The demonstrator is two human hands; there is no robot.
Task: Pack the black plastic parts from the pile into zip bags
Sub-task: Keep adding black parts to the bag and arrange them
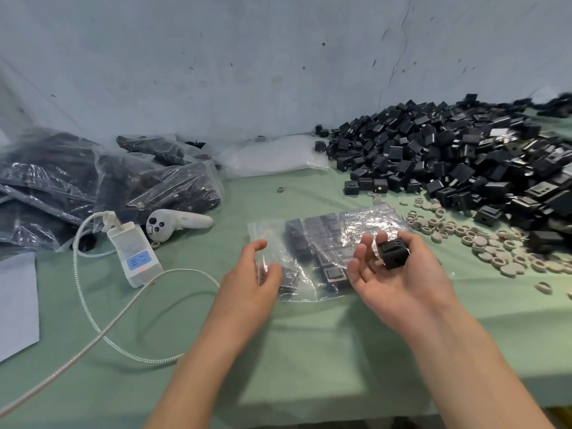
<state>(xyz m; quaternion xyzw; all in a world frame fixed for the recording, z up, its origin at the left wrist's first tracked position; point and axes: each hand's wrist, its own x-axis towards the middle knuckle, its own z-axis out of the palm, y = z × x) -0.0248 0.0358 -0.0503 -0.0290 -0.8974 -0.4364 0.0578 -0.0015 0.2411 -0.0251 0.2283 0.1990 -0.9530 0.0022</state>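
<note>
Small packing workshop, bulk parts on one bench.
Green-covered worktop carries a big loose pile of black plastic parts, a heap of filled zip bags at the left, flat empty bags by the wall, and scattered pale rings. Bare, scuffed, cracked wall behind; white power strip with braided cable lies among the stock.

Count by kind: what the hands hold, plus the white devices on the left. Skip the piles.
Black part, in the right hand: 1
Zip bag, gripped by the left hand: 1
White controller: 1
White power socket block: 1
Total: 4
</note>
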